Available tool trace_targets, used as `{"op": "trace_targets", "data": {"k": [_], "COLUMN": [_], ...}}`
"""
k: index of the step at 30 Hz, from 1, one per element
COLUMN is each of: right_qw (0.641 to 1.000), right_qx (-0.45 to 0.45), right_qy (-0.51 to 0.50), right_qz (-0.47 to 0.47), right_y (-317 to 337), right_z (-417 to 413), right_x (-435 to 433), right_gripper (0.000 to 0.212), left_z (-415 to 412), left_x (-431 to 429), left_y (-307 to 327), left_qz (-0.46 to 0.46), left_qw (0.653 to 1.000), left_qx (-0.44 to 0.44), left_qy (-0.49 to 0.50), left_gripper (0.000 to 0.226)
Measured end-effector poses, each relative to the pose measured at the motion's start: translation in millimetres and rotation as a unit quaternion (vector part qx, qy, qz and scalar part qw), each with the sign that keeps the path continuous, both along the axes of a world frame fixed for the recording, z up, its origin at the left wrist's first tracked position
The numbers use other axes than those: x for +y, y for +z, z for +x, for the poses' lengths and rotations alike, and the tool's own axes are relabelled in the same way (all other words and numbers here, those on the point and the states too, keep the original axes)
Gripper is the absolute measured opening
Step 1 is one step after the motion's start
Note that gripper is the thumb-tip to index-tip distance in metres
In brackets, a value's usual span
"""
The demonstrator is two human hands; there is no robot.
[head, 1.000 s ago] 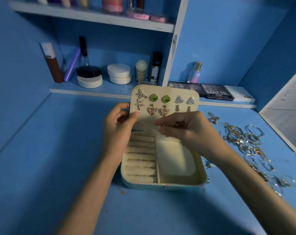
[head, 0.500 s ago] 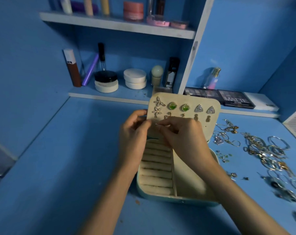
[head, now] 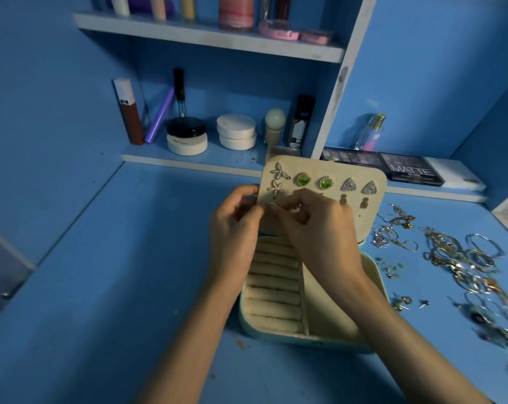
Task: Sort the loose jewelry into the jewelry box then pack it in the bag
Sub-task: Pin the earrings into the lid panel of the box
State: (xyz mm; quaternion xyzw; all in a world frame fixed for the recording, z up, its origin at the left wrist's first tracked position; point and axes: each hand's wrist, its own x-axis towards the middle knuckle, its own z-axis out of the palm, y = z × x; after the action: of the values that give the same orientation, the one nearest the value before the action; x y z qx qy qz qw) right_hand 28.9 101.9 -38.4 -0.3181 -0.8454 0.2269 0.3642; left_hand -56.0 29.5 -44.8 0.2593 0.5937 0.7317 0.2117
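Reaching up the earring panel (head: 314,166), the right hand (head: 319,228) now covered the butterfly pair that had shown a second earlier, its fingertips pinching what looked like a small earring (head: 298,206) against the card. The left hand (head: 235,228) gripped the panel's left edge above the open jewelry box (head: 287,337). Loose jewelry (head: 456,252) lay well to the right, so much sorting remained.
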Motion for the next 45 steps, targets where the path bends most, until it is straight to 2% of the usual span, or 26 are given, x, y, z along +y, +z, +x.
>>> {"op": "trace_targets", "data": {"k": [6,10,14,20,27,39,45], "right_qw": [0.99,0.981,0.977,0.981,0.984,0.995,0.992], "right_qx": [0.013,0.005,-0.001,0.024,0.03,-0.018,-0.05], "right_qy": [-0.024,-0.023,-0.02,-0.009,0.0,0.036,0.07], "right_qz": [0.139,0.195,0.211,0.194,0.178,0.087,0.087], "right_y": [-1,0,1,1,4,9,4], "right_z": [1,1,1,5,21,45,32], "right_x": [-3,-5,-5,-3,5,16,11], "right_gripper": [0.008,0.01,0.01,0.02,0.013,0.019,0.026], "left_z": [0,0,0,0,0,0,-1], "left_x": [0,-1,-1,0,1,3,3], "left_y": [0,1,1,0,-2,-6,-7], "left_qz": [-0.004,-0.002,0.0,-0.003,-0.003,0.006,0.004], "left_qw": [1.0,1.0,1.0,1.0,1.0,1.0,0.999], "left_qx": [0.0,-0.004,-0.002,-0.003,-0.007,0.019,0.028], "left_qy": [0.001,-0.004,-0.002,-0.005,-0.007,-0.013,-0.017], "left_gripper": [0.026,0.026,0.025,0.022,0.023,0.025,0.023]}}
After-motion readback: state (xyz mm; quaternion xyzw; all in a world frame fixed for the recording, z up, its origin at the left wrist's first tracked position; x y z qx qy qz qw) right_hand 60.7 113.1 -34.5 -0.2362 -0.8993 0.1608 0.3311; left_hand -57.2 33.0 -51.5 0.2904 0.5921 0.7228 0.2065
